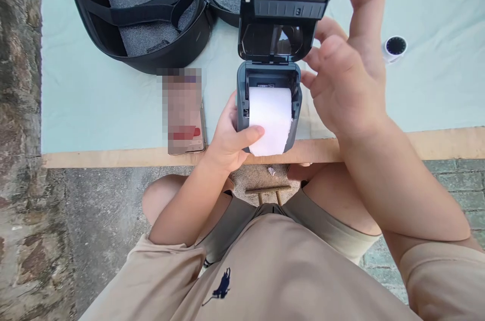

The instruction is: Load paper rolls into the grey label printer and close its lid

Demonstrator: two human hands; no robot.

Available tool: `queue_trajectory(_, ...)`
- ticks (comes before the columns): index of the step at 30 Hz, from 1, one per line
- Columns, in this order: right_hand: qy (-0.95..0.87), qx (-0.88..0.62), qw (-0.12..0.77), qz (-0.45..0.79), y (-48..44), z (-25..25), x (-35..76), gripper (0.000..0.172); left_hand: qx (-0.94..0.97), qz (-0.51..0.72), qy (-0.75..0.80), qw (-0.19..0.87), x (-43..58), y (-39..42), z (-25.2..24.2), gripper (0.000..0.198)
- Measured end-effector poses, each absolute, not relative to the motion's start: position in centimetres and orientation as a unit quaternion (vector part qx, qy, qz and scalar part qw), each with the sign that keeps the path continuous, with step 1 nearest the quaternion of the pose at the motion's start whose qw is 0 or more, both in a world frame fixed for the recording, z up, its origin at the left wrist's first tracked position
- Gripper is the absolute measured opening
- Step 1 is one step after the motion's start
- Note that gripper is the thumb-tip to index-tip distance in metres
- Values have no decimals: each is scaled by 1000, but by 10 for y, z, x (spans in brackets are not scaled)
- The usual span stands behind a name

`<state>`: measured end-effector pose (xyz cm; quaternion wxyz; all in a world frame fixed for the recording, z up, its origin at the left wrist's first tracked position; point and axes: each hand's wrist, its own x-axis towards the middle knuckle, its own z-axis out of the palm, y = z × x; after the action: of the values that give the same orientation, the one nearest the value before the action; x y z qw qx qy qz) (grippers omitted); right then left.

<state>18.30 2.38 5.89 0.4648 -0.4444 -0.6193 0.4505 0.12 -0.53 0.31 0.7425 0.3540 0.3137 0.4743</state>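
Observation:
A dark portable receipt printer (pixel 241 109) is held over the table's front edge with its lid (pixel 278 13) swung up. Inside sits a white paper roll (pixel 271 109), its loose end hanging out over the front. My left hand (pixel 232 137) grips the printer's left side, thumb pressed on the paper. To the right of the printer, beside the raised lid, is my right hand (pixel 348 68), thumb stretched upward and fingers apart. Its fingertips are partly hidden behind the lid and printer, and I see nothing held in it.
An unzipped black case (pixel 189 48) with grey foam lining and straps lies at the back left. A phone (pixel 185 114), its screen blurred out, rests near the front edge. A small white cylinder with a dark end (pixel 395 47) stands at the right on the pale green cloth (pixel 435 94).

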Motion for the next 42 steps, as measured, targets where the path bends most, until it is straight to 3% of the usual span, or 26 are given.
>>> queue_trajectory(5,-611,-394,514,454,22,59,179,35,353,473,320,741,1,-6,3,64)
queue_trajectory(10,-737,-356,427,384,22,52,185,19,331,483,312,749,4,-5,7,61)
queue_trajectory(15,-668,-397,424,465,19,50,185,35,340,479,298,752,3,-5,7,65)
queue_trajectory(20,-664,-380,377,521,17,50,181,51,317,499,298,750,5,-8,17,44)
queue_trajectory(26,-706,-400,370,453,12,59,179,45,307,506,333,734,9,-9,23,31)
queue_trajectory(32,-707,-417,343,457,16,54,182,51,299,497,355,733,13,-8,27,42)
queue_trajectory(35,-728,-410,363,413,18,52,184,42,288,505,370,725,16,-6,25,56)
queue_trajectory(38,-747,-392,400,357,17,56,186,34,281,527,394,699,17,-4,17,53)
queue_trajectory(42,-781,-382,371,326,15,63,190,41,280,527,401,695,13,-5,9,50)
